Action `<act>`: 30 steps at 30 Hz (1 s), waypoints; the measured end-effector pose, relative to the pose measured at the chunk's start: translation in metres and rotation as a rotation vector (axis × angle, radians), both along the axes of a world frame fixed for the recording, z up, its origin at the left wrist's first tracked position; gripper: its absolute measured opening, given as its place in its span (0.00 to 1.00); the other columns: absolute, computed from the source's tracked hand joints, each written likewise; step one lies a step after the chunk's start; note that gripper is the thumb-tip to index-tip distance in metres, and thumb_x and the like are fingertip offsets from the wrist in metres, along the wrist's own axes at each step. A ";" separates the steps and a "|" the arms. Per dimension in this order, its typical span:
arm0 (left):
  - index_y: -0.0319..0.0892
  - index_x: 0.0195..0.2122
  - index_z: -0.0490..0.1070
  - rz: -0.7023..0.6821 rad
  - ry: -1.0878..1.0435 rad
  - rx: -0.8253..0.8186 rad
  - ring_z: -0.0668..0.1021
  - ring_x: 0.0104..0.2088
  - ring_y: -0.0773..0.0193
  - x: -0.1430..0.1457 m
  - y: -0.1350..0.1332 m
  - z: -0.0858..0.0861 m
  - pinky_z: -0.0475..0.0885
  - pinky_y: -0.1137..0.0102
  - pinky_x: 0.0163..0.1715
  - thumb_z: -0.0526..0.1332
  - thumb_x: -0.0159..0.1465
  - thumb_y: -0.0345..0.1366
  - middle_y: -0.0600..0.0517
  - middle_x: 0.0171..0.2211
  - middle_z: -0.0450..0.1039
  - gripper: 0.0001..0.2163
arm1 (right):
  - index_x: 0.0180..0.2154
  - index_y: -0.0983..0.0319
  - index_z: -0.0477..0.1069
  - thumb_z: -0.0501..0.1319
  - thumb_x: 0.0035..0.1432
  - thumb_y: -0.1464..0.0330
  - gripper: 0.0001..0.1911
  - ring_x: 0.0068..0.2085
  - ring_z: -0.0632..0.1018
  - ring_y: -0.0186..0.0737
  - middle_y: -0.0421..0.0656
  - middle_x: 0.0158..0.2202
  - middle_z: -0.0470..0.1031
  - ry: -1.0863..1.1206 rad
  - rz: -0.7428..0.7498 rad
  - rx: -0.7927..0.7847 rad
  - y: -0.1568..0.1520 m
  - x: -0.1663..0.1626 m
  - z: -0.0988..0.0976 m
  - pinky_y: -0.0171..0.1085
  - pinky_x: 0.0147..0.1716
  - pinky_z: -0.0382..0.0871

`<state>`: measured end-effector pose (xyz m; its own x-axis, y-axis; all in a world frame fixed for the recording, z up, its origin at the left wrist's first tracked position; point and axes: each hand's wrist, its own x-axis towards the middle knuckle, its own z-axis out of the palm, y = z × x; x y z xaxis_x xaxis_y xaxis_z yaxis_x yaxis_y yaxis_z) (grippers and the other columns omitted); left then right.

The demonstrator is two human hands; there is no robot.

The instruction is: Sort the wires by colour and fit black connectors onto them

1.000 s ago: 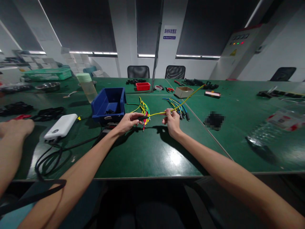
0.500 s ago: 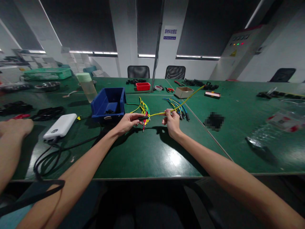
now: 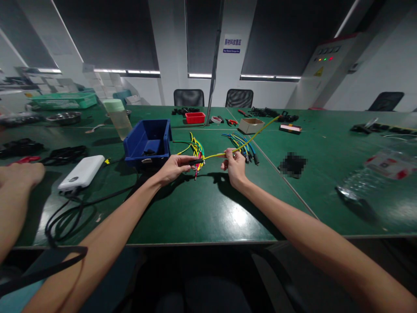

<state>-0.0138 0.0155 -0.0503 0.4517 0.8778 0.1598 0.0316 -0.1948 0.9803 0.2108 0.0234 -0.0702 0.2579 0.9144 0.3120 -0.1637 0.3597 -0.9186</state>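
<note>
My left hand (image 3: 174,166) pinches the black sleeved end of a yellow wire (image 3: 215,154) just above the green table. My right hand (image 3: 233,164) is closed on the same yellow wire a little further along; the rest of it rises up and to the right toward a cardboard box (image 3: 250,125). Behind my left hand lies a bundle of yellow, green and red wires (image 3: 196,150). A bundle of blue and green wires (image 3: 240,144) lies behind my right hand.
A blue bin (image 3: 148,143) stands left of the wires, with a white power bank (image 3: 82,172) and black cable (image 3: 70,212) further left. Another person's arm (image 3: 16,182) rests at the left edge. A plastic bottle (image 3: 374,174) lies at right; a red tray (image 3: 195,117) sits behind.
</note>
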 end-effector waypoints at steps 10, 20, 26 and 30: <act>0.39 0.50 0.73 0.014 -0.019 -0.017 0.79 0.42 0.57 -0.001 0.001 -0.003 0.71 0.64 0.44 0.65 0.52 0.29 0.42 0.48 0.74 0.22 | 0.33 0.61 0.61 0.60 0.51 0.48 0.23 0.14 0.68 0.27 0.38 0.26 0.74 0.009 0.013 -0.005 -0.001 -0.001 0.000 0.27 0.10 0.56; 0.39 0.50 0.73 -0.010 -0.043 -0.036 0.77 0.46 0.55 0.001 -0.001 0.000 0.69 0.60 0.51 0.67 0.51 0.30 0.43 0.49 0.74 0.23 | 0.33 0.61 0.62 0.60 0.52 0.49 0.22 0.14 0.68 0.26 0.38 0.25 0.74 0.009 0.014 0.013 -0.002 -0.002 0.001 0.27 0.10 0.55; 0.39 0.50 0.73 0.002 -0.035 -0.034 0.77 0.47 0.55 0.001 -0.002 -0.001 0.67 0.59 0.52 0.68 0.51 0.33 0.42 0.49 0.74 0.23 | 0.33 0.61 0.62 0.60 0.51 0.49 0.22 0.14 0.68 0.26 0.37 0.25 0.73 -0.002 0.006 0.011 -0.002 -0.002 0.001 0.27 0.10 0.56; 0.39 0.50 0.73 0.012 -0.036 -0.037 0.77 0.46 0.55 0.003 -0.003 0.001 0.68 0.59 0.52 0.69 0.51 0.34 0.42 0.48 0.74 0.23 | 0.32 0.61 0.63 0.60 0.52 0.49 0.22 0.14 0.68 0.26 0.37 0.25 0.72 0.000 0.005 0.016 -0.001 -0.002 0.000 0.28 0.10 0.55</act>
